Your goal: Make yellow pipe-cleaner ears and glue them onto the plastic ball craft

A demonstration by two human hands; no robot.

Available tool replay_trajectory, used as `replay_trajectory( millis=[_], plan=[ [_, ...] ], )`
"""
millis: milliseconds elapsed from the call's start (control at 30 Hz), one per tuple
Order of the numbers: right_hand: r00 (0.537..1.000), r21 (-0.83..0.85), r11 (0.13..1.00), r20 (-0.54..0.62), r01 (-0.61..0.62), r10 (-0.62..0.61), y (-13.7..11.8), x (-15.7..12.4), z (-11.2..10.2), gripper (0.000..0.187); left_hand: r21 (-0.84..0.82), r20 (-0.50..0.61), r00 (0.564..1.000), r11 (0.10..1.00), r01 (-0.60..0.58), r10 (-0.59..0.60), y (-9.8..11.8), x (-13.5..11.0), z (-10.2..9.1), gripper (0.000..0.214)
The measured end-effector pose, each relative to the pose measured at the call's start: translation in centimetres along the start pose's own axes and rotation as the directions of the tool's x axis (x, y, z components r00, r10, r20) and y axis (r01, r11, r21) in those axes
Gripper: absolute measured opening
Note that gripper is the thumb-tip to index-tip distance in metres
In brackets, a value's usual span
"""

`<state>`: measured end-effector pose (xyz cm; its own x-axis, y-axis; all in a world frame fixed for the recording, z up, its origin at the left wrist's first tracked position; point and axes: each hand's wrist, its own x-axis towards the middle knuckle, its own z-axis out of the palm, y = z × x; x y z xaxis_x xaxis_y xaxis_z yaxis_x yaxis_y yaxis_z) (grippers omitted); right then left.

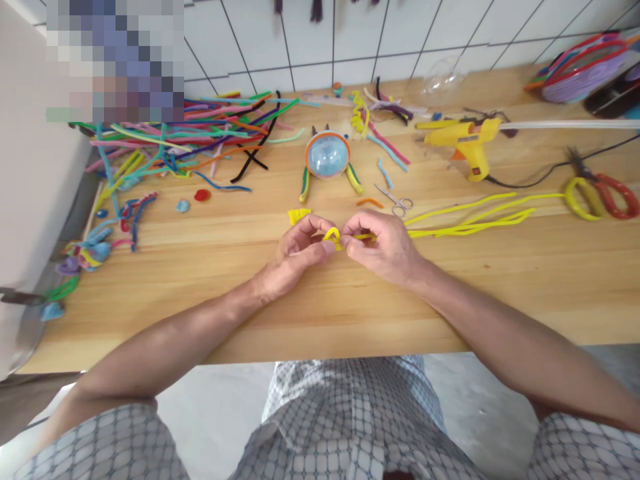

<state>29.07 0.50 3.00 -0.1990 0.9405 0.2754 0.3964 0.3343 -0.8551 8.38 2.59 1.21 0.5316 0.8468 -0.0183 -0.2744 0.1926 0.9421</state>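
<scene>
Near the middle of the wooden table, my left hand point(304, 250) pinches the looped end of a yellow pipe cleaner point(332, 233). My right hand point(377, 241) is closed on the same piece just right of the loop, its fingertips almost meeting those of the left. Several long yellow pipe cleaners point(480, 230) stretch out on the table to the right of that hand. Just beyond my left fingers lies a small yellow folded piece point(299, 215). Small silver scissors point(396, 201) and a short orange pipe cleaner piece point(370, 202) rest beyond my right hand.
Pliers point(304, 185) lie under a clear dome with an orange rim point(327, 155). A yellow glue gun point(467, 143) with its cord and large red-and-yellow scissors point(585, 199) are at the right. Many coloured pipe cleaners point(200, 140) are heaped at the back left.
</scene>
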Motion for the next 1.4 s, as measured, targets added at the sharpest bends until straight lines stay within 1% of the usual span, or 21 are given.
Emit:
replay_trajectory(
  millis=[67,167,300,467,633,733,867,967,1067,1133,1200,1333,1400],
  plan=[
    [1.0,-0.006,1.0,-0.003,-0.006,0.006,-0.1,0.0,0.0,0.007,-0.004,-0.012,1.0,1.0,0.007,-0.007,0.1,-0.1,-0.1,0.028],
    [1.0,-0.009,1.0,0.005,-0.016,0.016,-0.1,0.0,-0.1,0.008,0.009,-0.035,0.999,1.0,-0.02,0.02,0.0,0.0,-0.2,0.03],
    [1.0,-0.002,1.0,0.008,-0.015,0.015,0.0,0.0,0.0,0.008,0.012,-0.009,0.999,0.999,-0.05,0.05,-0.1,0.3,-0.2,0.034],
    [1.0,-0.02,1.0,-0.002,-0.011,0.011,0.0,0.0,0.0,0.009,0.019,-0.005,1.0,0.999,-0.027,0.027,-0.1,0.2,-0.2,0.031],
    [1.0,-0.023,1.0,-0.014,-0.018,0.018,-0.1,0.1,-0.1,0.008,0.051,-0.018,1.0,0.999,-0.007,0.008,-0.2,0.1,-0.3,0.035],
    [1.0,-0.024,1.0,-0.017,-0.002,0.002,-0.1,0.0,0.0,0.009,0.061,-0.02,1.0,0.998,0.005,-0.004,-0.2,0.0,-0.2,0.034],
    [0.999,-0.007,1.0,-0.034,0.027,-0.028,-0.1,-0.1,0.2,0.01,0.074,-0.07,0.998,0.997,0.003,0.002,0.0,-0.2,0.0,0.036],
    [0.999,0.025,1.0,-0.036,0.004,-0.003,0.1,-0.1,0.2,0.01,0.102,-0.102,0.994,0.995,-0.021,0.031,0.2,-0.1,0.2,0.044],
    [0.999,0.028,0.999,-0.031,-0.029,0.03,0.3,-0.1,0.2,0.009,0.11,-0.06,0.998,0.994,-0.002,0.009,0.2,-0.1,0.2,0.044],
    [0.999,-0.003,0.999,-0.021,-0.035,0.035,0.5,-0.1,0.1,0.01,0.112,-0.042,0.999,0.994,0.009,-0.005,0.0,-0.1,0.2,0.043],
    [1.0,-0.063,0.998,-0.009,-0.006,0.005,0.7,-0.2,0.0,0.011,0.136,-0.052,0.999,0.991,0.014,-0.007,-0.4,-0.3,0.1,0.042],
    [0.99,-0.187,0.973,0.002,0.138,-0.14,0.8,-0.4,0.0,0.013,0.255,-0.086,0.996,0.967,0.023,-0.001,-1.0,-0.6,0.3,0.033],
    [0.985,-0.228,0.959,0.007,0.17,-0.173,0.9,-0.5,-0.1,0.013,0.307,-0.097,0.995,0.951,0.027,0.003,-1.1,-0.6,0.4,0.03]
  ],
)
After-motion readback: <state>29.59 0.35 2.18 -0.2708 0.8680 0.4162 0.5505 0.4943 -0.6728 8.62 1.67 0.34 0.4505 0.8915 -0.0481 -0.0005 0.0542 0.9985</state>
